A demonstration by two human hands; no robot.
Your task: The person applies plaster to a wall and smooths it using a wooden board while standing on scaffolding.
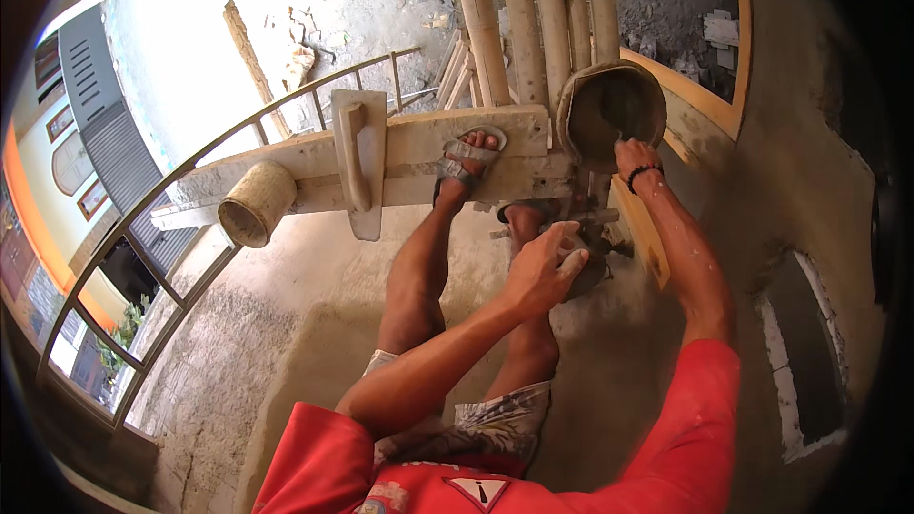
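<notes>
My right hand [636,158], with a dark bracelet at the wrist, is closed at the near rim of a mortar-caked bucket [574,124]. What its fingers hold, if anything, is hidden. Lower and to the left, my left hand [543,271] is curled, thumb and index finger apart, against a dark grey rounded thing [592,278] that it mostly covers. A plastering float [357,167] with a long handle lies across the planks to the left of my feet. Further left, a cement-coated pail [259,202] lies tipped on its side at the planks' edge.
My sandalled feet are on narrow planks [295,157] high above the ground. Bamboo poles [524,24] rise beyond them. A curved metal railing [143,195] runs along the left. On the right stands a plastered wall [781,190] with an opening [804,352]; rubble lies below.
</notes>
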